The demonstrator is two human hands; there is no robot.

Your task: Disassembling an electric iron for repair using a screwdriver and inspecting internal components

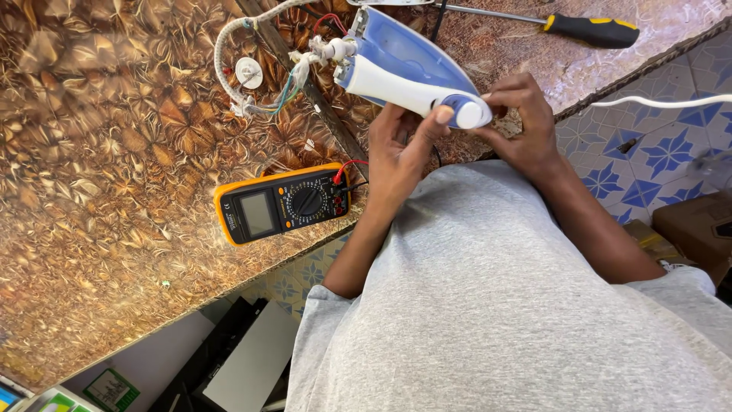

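A blue and white clothes iron (404, 69) lies tilted on the brown patterned worktop (99, 175), its rear cover off with loose coloured wires (286, 91) and a white cord showing. My left hand (396, 152) grips the iron's white handle from below, thumb on its front end. My right hand (522, 126) pinches the rounded front tip of the handle. A yellow and black multimeter (282, 204) lies on the worktop just left of my left hand, red and black leads plugged in.
A screwdriver with a black and yellow handle (591, 29) lies at the far edge of the worktop. A small white round part (248, 72) sits near the cord. Blue patterned floor tiles (656, 152), a cardboard box (698, 229) and a white cable are on the right.
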